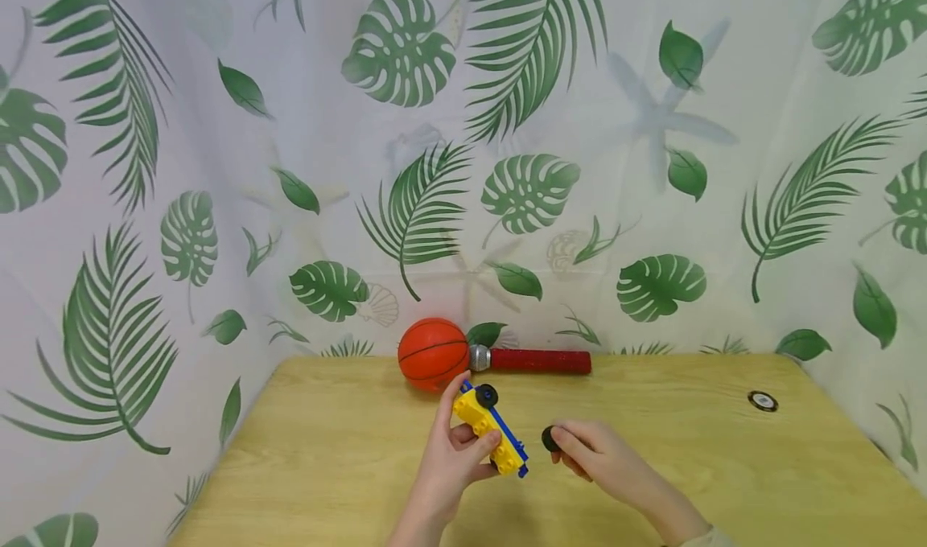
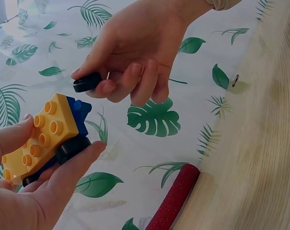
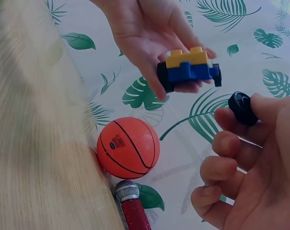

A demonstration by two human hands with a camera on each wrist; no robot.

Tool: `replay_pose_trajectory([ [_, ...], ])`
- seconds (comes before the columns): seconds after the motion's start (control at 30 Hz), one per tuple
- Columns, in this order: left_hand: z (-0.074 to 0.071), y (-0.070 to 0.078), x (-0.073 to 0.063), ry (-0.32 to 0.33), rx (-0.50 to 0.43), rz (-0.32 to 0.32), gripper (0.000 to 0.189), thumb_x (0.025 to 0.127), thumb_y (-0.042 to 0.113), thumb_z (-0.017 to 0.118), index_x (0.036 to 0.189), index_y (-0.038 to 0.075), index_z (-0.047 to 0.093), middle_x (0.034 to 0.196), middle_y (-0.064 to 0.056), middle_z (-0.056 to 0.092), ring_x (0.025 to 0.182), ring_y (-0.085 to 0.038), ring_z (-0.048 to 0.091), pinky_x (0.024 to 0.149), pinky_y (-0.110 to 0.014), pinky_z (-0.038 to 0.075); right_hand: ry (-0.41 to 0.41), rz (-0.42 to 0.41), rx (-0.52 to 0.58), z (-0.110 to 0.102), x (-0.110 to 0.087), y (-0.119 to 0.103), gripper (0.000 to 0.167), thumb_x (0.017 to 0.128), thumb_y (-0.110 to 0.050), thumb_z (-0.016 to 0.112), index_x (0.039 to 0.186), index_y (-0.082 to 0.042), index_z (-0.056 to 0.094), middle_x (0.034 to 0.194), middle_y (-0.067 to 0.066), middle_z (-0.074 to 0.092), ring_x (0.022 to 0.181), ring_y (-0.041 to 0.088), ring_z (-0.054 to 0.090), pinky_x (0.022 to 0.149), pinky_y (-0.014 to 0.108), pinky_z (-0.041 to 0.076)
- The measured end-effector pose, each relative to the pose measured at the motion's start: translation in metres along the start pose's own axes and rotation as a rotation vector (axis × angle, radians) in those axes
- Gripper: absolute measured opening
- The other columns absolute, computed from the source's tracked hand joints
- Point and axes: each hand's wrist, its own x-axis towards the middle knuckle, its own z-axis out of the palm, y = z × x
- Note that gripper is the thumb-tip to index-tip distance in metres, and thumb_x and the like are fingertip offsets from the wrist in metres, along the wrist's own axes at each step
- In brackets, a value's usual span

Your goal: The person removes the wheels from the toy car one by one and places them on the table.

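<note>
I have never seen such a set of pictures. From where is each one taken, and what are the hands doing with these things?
There is no machine here, only a person's two bare hands. The widest picture comes from a camera worn on the head; the other two come from cameras on the left and right wrists. The left hand holds a yellow and blue toy vehicle with black wheels. The right hand pinches a small black round piece, apart from the vehicle; it looks like a wheel. On the wooden table lie an orange ball, a red microphone beside it and, farther right, a dark-rimmed disc.
</note>
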Motion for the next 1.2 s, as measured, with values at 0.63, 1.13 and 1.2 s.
replay_pose_trajectory([
  [0.63,-0.004,0.009,-0.003,0.02,-0.01,0.013,0.079,0.092,0.002,0.068,0.151,0.038,0.029,0.109,-0.016,0.067,0.1,-0.028,0.069,0.08,-0.053,0.059,0.023,0.116,-0.091,-0.009,0.001,0.007,0.021,0.101,-0.017,0.057,0.101,-0.001,0.071,0.077,0.006,0.066,0.065,0.006,0.057,0.059,0.023,0.052],
  [1.13,-0.006,0.008,-0.002,0.008,-0.032,0.018,0.079,0.092,0.002,0.067,0.151,0.038,0.03,0.111,-0.017,0.067,0.102,-0.03,0.068,0.082,-0.055,0.058,0.06,0.201,-0.128,-0.004,0.009,0.018,0.019,0.099,-0.019,0.061,0.112,-0.005,0.064,0.082,0.005,0.067,0.067,0.011,0.06,0.062,0.027,0.056],
  [1.2,-0.006,0.008,-0.002,0.006,-0.033,0.014,0.079,0.092,0.001,0.067,0.151,0.039,0.03,0.111,-0.018,0.067,0.102,-0.03,0.068,0.082,-0.055,0.058,0.055,0.208,-0.135,-0.005,0.009,0.02,0.02,0.099,-0.02,0.061,0.112,-0.005,0.064,0.082,0.004,0.068,0.066,0.009,0.059,0.061,0.028,0.056],
])
